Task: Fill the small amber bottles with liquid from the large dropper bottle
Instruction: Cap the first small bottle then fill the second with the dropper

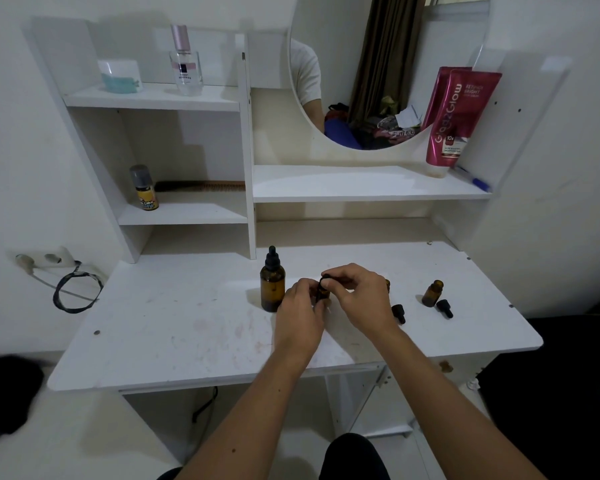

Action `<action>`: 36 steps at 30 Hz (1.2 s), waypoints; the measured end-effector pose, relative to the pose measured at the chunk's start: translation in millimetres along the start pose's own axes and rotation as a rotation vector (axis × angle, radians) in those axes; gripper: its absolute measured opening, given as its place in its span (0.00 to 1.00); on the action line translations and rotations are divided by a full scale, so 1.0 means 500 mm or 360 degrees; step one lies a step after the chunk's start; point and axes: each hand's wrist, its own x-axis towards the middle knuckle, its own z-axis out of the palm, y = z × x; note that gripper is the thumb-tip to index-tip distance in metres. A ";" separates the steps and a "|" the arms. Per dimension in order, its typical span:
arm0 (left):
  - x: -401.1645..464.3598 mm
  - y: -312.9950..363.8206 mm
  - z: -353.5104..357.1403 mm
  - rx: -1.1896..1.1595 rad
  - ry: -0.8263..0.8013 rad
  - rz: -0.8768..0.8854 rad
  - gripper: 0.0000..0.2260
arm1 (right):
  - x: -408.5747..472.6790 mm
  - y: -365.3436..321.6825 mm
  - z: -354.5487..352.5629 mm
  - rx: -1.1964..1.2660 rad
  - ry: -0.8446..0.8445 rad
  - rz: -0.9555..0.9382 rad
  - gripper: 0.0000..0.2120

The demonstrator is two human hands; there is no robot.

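A: Amber glass, small bottle (323,293), held between both hands just above the white surface (187,323), right of the large dropper bottle (272,282). Mostly hidden by the hands.

B: Left hand (300,311)?

A: Fingers wrapped around the small bottle's body, pressed onto it. Right hand (355,294) sits over the top, fingers pinching the black cap (326,277) at the neck. Cannot tell whether the cap is seated or lifted clear.

B: Large dropper bottle state?

A: Upright on the surface, black dropper top on, just beside the left hand. Liquid level not readable through the dark glass.

B: Other small bottles?

A: One open amber bottle (433,292) upright to the right, well apart from the hands, with a loose black dropper cap (444,308) lying just beside it. A second loose black cap (398,312) lies near the right wrist. Behind the right hand a sliver of another amber bottle (387,285) shows; the rest is hidden.

B: Surroundings?

A: Shelf unit at the back of the surface. Left lower shelf: small yellow-labelled bottle with a grey cap (145,188) and a brown comb (201,186). Left top shelf: clear perfume bottle with a pink cap (185,62) and a white jar (120,75). Right shelf: pink tube (456,116) leaning against a round mirror (378,64), a blue pen (471,180) beside it. Wall socket with a black cable (73,289) to the left.
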 end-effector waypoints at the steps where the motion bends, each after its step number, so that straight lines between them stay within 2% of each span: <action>1: 0.000 -0.001 0.000 0.0008 0.0003 0.0002 0.10 | -0.002 -0.001 0.002 -0.0002 0.0020 0.0000 0.06; 7: -0.002 0.004 -0.003 0.0045 0.0036 0.0046 0.09 | -0.014 -0.006 0.014 -0.0040 0.0117 0.0023 0.07; 12: -0.010 0.009 -0.011 0.0019 0.0024 0.0018 0.11 | -0.018 -0.012 0.011 -0.0040 0.0072 0.0028 0.09; 19: -0.046 0.012 -0.043 -0.0191 0.0064 -0.0152 0.22 | -0.026 -0.043 -0.005 -0.0044 0.0087 -0.0022 0.16; 21: -0.062 0.003 -0.057 -0.0238 0.0121 -0.0200 0.20 | -0.029 -0.060 -0.003 -0.0083 0.0141 -0.0090 0.15; 23: -0.077 -0.008 -0.078 -0.0277 0.0190 -0.0200 0.15 | -0.027 -0.083 0.003 -0.0085 0.0158 -0.0159 0.12; 25: -0.085 -0.020 -0.102 -0.0278 0.0271 -0.0198 0.08 | -0.022 -0.113 0.014 -0.0064 0.0116 -0.0213 0.10; 26: -0.085 -0.023 -0.114 -0.0261 0.0315 -0.0210 0.09 | -0.017 -0.129 0.021 -0.0045 0.0077 -0.0228 0.10; 30: -0.057 -0.034 -0.144 -0.0199 0.0416 -0.0299 0.20 | 0.010 -0.181 0.053 -0.0005 -0.0097 -0.0177 0.15; 33: -0.026 -0.053 -0.154 -0.0164 0.0336 -0.0272 0.31 | 0.027 -0.202 0.067 0.0011 -0.0220 -0.0087 0.16; 36: -0.014 -0.064 -0.158 -0.0214 0.0215 -0.0269 0.30 | 0.041 -0.207 0.074 -0.0016 -0.0231 -0.0083 0.10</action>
